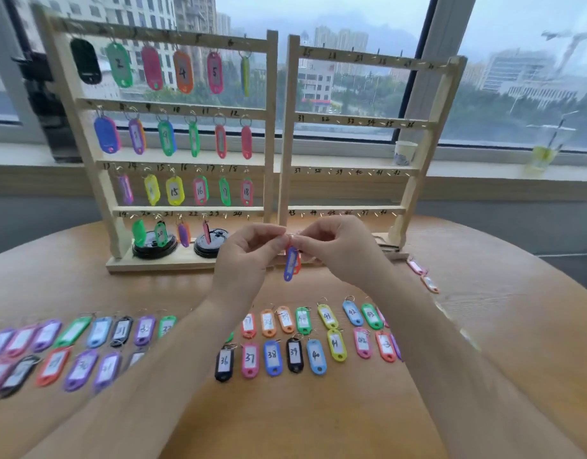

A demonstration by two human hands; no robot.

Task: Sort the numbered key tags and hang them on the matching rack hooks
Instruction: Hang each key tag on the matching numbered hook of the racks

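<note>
My left hand (249,256) and my right hand (335,246) meet above the table and together pinch the metal ring of a blue key tag (290,265), which hangs down with an orange tag behind it. Behind them stand two wooden racks. The left rack (272,134) carries coloured tags on hooks 1 to 23. The right rack (292,134), numbered 25 to 48, has bare hooks. Several numbered tags (272,357) lie in rows on the table (285,419), left and right of my forearms.
Two black round lids (154,248) sit on the left rack's base. A paper cup (405,153) and a clear drink cup with a straw (545,150) stand on the window sill. Two loose tags (421,274) lie right of the right rack.
</note>
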